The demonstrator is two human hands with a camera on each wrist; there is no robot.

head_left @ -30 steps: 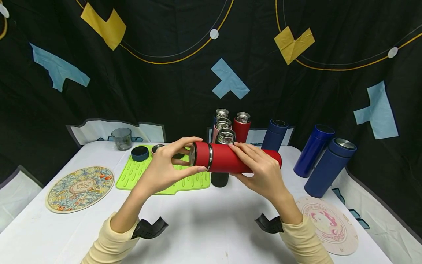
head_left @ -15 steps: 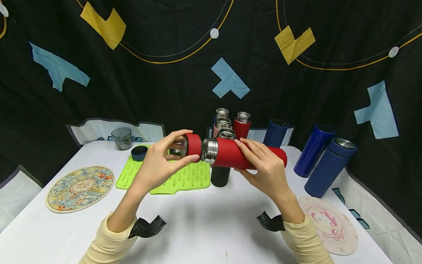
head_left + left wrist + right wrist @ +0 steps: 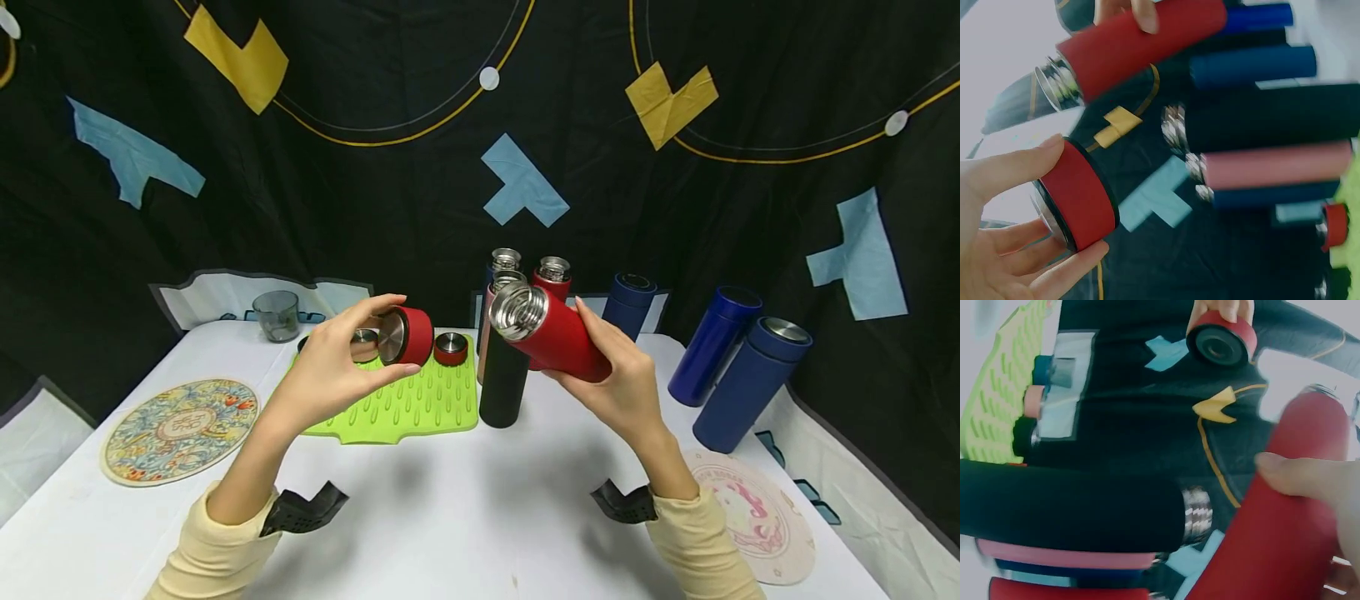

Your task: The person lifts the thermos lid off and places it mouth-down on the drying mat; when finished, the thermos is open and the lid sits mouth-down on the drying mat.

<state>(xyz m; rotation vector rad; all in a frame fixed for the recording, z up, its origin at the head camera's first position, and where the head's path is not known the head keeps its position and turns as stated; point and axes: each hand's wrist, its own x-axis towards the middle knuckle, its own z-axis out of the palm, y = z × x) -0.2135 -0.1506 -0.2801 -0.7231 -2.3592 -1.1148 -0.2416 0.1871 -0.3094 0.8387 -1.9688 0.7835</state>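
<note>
My left hand [image 3: 326, 354] holds a red flask lid [image 3: 418, 336] by its sides, thumb below and fingers above, its steel top facing left. In the right wrist view the lid's dark underside [image 3: 1217, 349] shows. Gripped in my right hand [image 3: 621, 379] is a red thermos flask [image 3: 566, 340], tilted with its bare steel mouth [image 3: 519, 311] toward the left. A gap separates lid and flask. Below the flask's mouth stands an uncapped black flask [image 3: 504, 379]. Behind it are uncapped pink, blue and red flasks [image 3: 553, 285].
Beyond my left hand, a green mat [image 3: 427, 408] bears several lids, including a red lid [image 3: 451, 350]. A glass cup [image 3: 277, 315] stands back left. Capped blue flasks [image 3: 712, 346] stand right. Round mats lie left [image 3: 180, 433] and right [image 3: 750, 517].
The lid has come off the red flask. My left hand has carried it left, while my right hand has turned the flask so its open mouth points left and toward the camera.
</note>
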